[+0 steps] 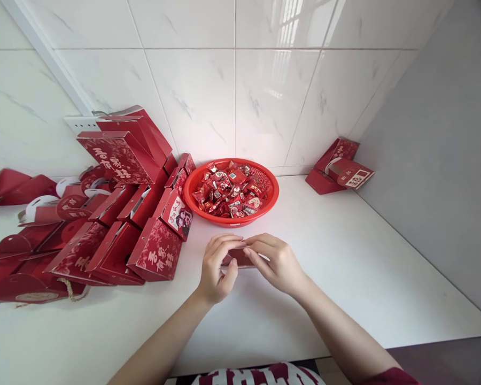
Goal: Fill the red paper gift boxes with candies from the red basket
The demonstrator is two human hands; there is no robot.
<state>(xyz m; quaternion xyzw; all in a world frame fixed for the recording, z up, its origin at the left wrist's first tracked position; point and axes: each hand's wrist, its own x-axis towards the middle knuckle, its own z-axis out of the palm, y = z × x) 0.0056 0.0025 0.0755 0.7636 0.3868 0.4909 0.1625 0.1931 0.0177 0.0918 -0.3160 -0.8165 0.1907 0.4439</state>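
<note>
Between my two hands is a small dark red box, mostly covered by the fingers, low over the white table. My left hand is curled round its left side, with the thumb at the near edge. My right hand has its fingers pressed on the top and right side of the box. Just beyond my hands stands a red plastic basket filled with small red wrapped sweets.
Many red boxes stand in rows and stacks on the left of the white table. Two red boxes lean together at the back right, by a grey panel. A tiled wall rises behind the basket.
</note>
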